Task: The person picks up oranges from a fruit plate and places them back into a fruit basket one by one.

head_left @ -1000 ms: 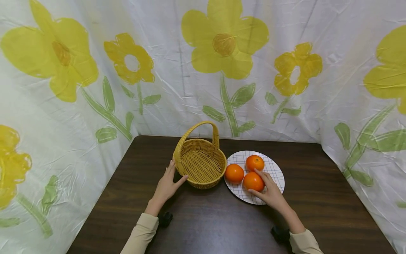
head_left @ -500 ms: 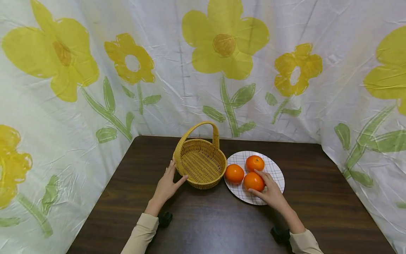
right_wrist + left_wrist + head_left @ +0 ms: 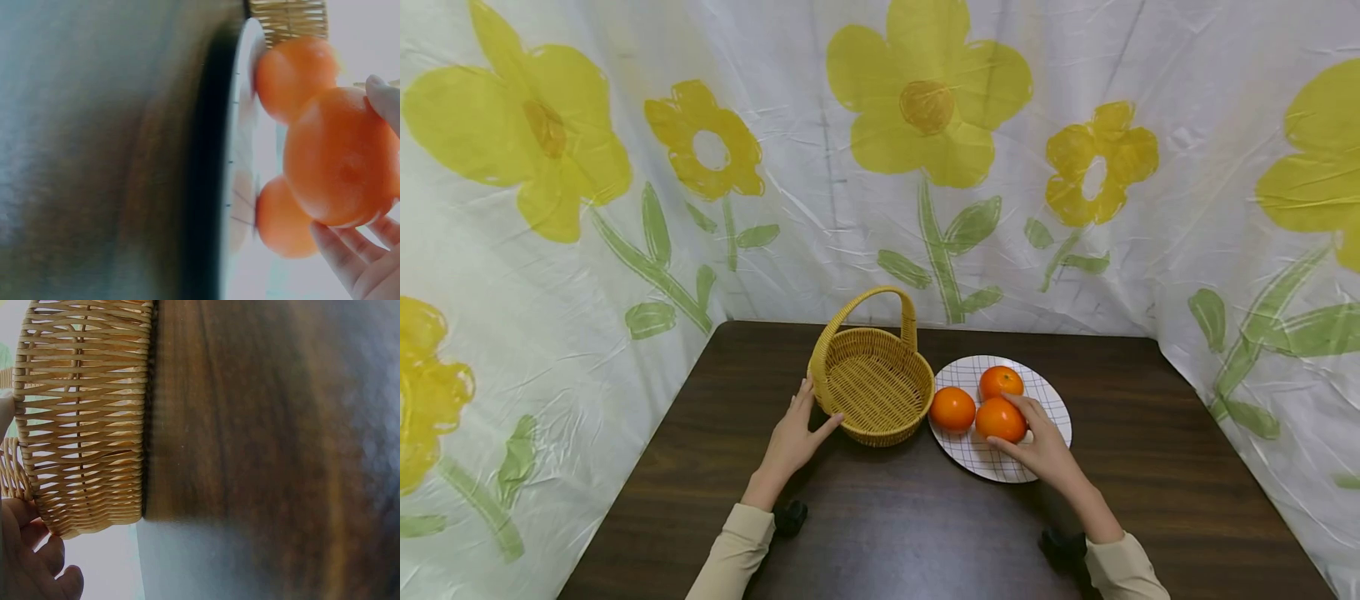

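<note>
In the head view, a round yellow wicker basket [image 3: 880, 437] with an arched handle stands at the table's middle back. My left hand [image 3: 791, 440] holds its near left side, thumb by the front rim and fingers by the handle's base; the left wrist view shows fingertips against the woven wall [image 3: 87, 431]. My right hand [image 3: 1047, 447] grips the nearest orange [image 3: 999, 421] between thumb and fingers. The right wrist view has this orange [image 3: 340, 156] raised above the plate [image 3: 1051, 408], which is white with a grid pattern. Two other oranges, left [image 3: 952, 410] and back [image 3: 1000, 382], sit on the plate.
The plate's left edge is close beside the basket. Both stand on a dark wooden table [image 3: 895, 517]. A white curtain [image 3: 797, 233] with yellow flowers hangs behind the table and along its sides. Each wrist carries a small black camera.
My right hand has moved slightly up with the gripped orange, which now overlaps the back orange more in the head view. The left hand and the basket have stayed in place.
</note>
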Available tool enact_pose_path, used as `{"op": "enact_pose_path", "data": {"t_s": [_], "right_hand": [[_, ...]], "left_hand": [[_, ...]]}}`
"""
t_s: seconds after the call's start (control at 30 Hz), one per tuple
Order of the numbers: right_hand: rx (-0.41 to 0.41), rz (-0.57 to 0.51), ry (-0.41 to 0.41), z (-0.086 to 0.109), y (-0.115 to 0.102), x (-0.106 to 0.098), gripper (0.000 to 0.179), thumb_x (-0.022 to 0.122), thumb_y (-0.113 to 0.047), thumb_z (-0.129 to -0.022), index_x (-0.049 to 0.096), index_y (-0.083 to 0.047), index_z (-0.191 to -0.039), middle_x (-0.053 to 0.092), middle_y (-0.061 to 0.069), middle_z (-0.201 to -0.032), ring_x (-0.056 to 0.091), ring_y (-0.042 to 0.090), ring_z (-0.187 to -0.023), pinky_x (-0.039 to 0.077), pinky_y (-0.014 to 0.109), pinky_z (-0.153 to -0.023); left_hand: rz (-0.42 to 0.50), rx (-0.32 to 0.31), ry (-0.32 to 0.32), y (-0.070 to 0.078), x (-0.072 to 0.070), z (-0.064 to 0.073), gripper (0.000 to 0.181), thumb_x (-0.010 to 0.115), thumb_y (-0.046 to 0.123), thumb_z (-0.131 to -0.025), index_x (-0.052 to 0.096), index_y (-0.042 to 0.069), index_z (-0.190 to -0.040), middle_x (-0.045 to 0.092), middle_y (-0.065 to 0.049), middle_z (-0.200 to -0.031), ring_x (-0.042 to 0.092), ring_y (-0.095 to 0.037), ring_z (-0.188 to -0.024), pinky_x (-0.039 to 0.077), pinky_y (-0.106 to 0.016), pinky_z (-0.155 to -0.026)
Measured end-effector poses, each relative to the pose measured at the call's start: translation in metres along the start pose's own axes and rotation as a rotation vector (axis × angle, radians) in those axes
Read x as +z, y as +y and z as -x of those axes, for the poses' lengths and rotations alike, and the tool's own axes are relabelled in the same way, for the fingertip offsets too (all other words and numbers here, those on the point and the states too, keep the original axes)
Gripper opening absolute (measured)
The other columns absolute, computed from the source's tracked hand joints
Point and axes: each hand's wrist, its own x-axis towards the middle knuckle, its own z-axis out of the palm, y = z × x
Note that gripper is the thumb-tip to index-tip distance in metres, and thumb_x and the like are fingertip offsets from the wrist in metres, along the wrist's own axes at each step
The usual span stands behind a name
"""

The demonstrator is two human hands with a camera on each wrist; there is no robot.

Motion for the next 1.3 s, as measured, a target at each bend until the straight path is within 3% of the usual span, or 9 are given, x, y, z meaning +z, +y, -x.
{"op": "enact_pose_path", "data": {"t_s": [0.2,0.4,0.7,1.07,1.3], "right_hand": [[-0.005,-0.005,0.006,-0.006,-0.005,-0.003,0.072,0.080,-0.031,-0.072,0.048,-0.015,-0.134,0.050,0.007,-0.118,0.054,0.018,-0.097,0.052,0.037,-0.076],[-0.014,-0.028,0.021,-0.012,-0.008,-0.004,0.071,0.081,-0.030,-0.071,0.048,-0.015,-0.133,0.049,0.010,-0.120,0.055,0.026,-0.100,0.051,0.047,-0.079],[-0.052,-0.025,0.041,-0.020,-0.012,-0.008,0.072,0.081,-0.028,-0.071,0.048,-0.014,-0.133,0.049,0.009,-0.123,0.054,0.028,-0.104,0.051,0.050,-0.080],[-0.080,-0.022,0.041,-0.034,-0.022,-0.009,0.074,0.081,-0.030,-0.070,0.047,-0.015,-0.134,0.050,0.008,-0.125,0.053,0.024,-0.106,0.051,0.047,-0.081],[-0.063,-0.032,0.027,-0.043,-0.028,-0.007,0.073,0.080,-0.034,-0.072,0.047,-0.022,-0.135,0.049,0.006,-0.127,0.052,0.024,-0.108,0.052,0.047,-0.082]], "left_hand": [[0.006,-0.001,-0.003,0.000,-0.001,0.000,0.086,0.049,0.065,-0.084,0.009,0.028,-0.150,0.009,-0.006,-0.156,0.018,-0.038,-0.139,0.025,-0.061,-0.104],[0.002,-0.003,-0.010,-0.001,0.000,0.000,0.084,0.048,0.065,-0.084,0.009,0.029,-0.150,0.008,-0.004,-0.156,0.017,-0.037,-0.139,0.025,-0.060,-0.105],[0.006,-0.006,-0.010,0.001,-0.002,0.001,0.085,0.050,0.064,-0.084,0.010,0.028,-0.150,0.009,-0.005,-0.156,0.019,-0.039,-0.138,0.026,-0.061,-0.104],[0.009,-0.002,-0.006,0.001,-0.003,0.001,0.084,0.049,0.065,-0.084,0.011,0.029,-0.150,0.007,-0.001,-0.156,0.020,-0.040,-0.138,0.026,-0.061,-0.104],[0.017,-0.005,-0.005,0.000,-0.002,0.001,0.084,0.049,0.065,-0.084,0.009,0.032,-0.149,0.007,-0.001,-0.156,0.020,-0.040,-0.138,0.025,-0.061,-0.104]]}}
